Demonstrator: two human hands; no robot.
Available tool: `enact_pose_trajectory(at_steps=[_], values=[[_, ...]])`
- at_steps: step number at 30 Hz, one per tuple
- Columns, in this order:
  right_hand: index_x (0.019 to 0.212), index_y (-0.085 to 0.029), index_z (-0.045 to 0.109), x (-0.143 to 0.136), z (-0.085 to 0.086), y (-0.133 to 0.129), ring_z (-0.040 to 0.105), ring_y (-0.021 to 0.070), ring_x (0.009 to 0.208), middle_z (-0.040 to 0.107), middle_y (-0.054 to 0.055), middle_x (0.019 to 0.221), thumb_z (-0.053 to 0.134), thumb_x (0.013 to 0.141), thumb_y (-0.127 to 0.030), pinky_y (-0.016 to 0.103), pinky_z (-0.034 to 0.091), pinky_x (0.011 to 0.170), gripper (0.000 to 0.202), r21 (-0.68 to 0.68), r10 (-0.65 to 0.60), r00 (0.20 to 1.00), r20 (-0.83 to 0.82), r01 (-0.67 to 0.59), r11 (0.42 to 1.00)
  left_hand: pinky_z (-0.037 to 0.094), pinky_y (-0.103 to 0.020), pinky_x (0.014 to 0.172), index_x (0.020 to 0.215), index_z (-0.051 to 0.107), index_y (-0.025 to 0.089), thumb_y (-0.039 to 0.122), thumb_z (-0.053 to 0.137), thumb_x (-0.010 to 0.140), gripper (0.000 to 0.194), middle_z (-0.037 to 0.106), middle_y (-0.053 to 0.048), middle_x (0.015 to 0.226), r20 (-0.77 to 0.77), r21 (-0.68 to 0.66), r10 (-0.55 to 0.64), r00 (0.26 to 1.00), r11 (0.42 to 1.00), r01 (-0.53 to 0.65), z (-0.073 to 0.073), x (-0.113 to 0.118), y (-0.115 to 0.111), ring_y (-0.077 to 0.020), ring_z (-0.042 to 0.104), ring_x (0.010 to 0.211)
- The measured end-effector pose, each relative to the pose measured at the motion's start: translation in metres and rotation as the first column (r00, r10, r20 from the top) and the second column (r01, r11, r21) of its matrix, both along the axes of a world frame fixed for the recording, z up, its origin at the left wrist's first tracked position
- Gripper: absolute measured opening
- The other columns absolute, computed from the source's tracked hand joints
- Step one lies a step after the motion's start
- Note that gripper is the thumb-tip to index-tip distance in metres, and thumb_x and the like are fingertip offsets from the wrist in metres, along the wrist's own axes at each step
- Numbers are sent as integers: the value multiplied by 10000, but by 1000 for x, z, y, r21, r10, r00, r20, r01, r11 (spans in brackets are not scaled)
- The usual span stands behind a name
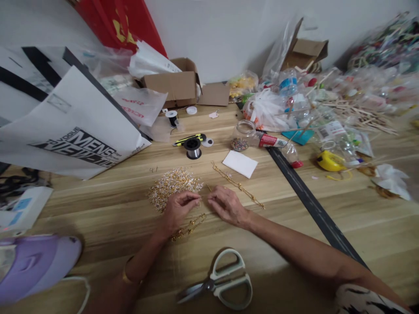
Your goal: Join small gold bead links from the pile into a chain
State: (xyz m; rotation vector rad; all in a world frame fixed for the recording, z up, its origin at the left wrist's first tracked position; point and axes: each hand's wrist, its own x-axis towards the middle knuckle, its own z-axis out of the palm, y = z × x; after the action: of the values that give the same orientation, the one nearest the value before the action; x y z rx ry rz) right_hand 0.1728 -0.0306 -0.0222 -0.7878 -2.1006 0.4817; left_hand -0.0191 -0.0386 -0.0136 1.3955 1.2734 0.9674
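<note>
My left hand point(179, 210) pinches thumb and forefinger together at the right edge of a heap of small clear and gold beads point(172, 185). What lies between those fingertips is too small to make out. Close by on the right, my right hand point(226, 206) is closed too, its fingertips facing the left ones; a thin gold-coloured bit sticks up beside them, and whether it is held I cannot tell. Under the left hand lies a gold beaded chain point(189, 229), partly hidden. Beyond the right hand, another gold chain point(238, 185) stretches diagonally across the wooden table.
Scissors point(219, 283) lie at the near edge. Behind the beads stand a wire spool point(193, 148), a jar of beads point(242, 136) and a folded white paper point(240, 163). A white bag point(75, 126) and purple iron point(39, 266) occupy the left; plastic bottles point(330, 126) crowd the right.
</note>
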Motion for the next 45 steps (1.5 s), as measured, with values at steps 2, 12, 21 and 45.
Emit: enact_pose_trajectory(at_steps=[2,12,21,45], values=[[855,-169,523,0,0,-1,479,153,666,543,38,713,453,881,-183,274,375,608,76,31,-5,1000,21,4,1000,502,-226,608,750,699,140,243,710,654,141,705,-30,679,38,-41,15,999,999,-13,2,1,0,-135,638,626],[861,-174,512,0,2,-2,487,168,683,574,49,718,463,864,-177,301,384,633,49,113,5,998,58,-11,994,523,-237,617,706,699,141,232,745,585,159,715,-23,635,143,-194,36,989,981,-8,11,4,1,-140,649,590],[888,-177,508,2,-1,-1,479,170,701,562,42,728,477,857,-169,301,383,646,45,131,30,998,46,-36,991,518,-231,612,684,687,133,224,746,578,152,702,-22,612,144,-222,39,989,975,-6,11,4,2,-137,642,585],[862,-171,516,2,-2,-2,457,168,686,538,41,703,474,860,-175,304,385,637,42,124,37,998,49,-43,991,474,-220,616,700,697,155,218,724,633,96,681,-15,686,152,-85,-35,988,995,48,-1,-1,1,-121,603,638]])
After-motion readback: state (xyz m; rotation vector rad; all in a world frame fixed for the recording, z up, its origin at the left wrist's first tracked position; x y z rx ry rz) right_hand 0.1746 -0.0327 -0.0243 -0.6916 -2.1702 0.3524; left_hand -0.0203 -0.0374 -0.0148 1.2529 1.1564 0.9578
